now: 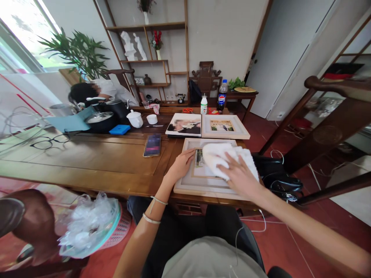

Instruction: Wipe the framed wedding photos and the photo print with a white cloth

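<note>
A light wooden picture frame [185,186] lies flat on the table in front of me, a photo showing in its middle. My left hand [181,166] rests on the frame's left side, fingers stretched toward the photo. Bunched under my right hand [242,177] is a white towel [216,152], pressed onto the frame's right half and covering part of the photo. My right fingers spread over the towel and hold it. Just beyond are a second framed photo [237,131] and a photo album or stack with a picture on top [187,120].
On the wooden table [116,166] lie a phone [152,145], glasses [43,143] and a blue box [119,129]. A white teapot [135,119], a white bottle [204,105] and a cola bottle [222,96] stand farther back. A lined wastebasket [116,231] is at lower left. Another person leans at the far left.
</note>
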Demonstrator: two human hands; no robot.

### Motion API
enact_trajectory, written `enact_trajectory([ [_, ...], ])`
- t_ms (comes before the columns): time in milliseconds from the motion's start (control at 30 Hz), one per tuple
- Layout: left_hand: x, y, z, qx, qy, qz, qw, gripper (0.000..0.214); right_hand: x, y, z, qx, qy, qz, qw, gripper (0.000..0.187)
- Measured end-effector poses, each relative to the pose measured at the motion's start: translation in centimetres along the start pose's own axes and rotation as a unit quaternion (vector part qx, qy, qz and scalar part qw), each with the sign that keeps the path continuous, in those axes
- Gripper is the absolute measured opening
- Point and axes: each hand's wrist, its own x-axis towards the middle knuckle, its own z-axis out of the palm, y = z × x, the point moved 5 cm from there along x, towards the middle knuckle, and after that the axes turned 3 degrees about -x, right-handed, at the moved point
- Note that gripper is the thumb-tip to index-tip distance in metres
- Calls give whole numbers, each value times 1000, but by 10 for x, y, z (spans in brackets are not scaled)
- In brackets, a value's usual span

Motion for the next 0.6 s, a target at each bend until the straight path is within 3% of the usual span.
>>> enact_trajectory([
  [100,0,-1,-1,-4,-1,-4,1000,38,36,45,8,-56,51,68,995,65],
  [233,-1,-2,0,-6,3,-4,1000,38,70,62,18,-58,27,7,998,65],
  [367,-1,-2,0,-7,16,-8,1000,38,64,41,17,-39,-20,-46,998,64],
  [500,0,1,0,-5,17,-9,1000,38,23,-1,-5,19,-46,-95,994,63],
  [600,0,2,0,-3,17,-9,1000,38,-10,-33,-22,70,-61,-93,991,63],
])
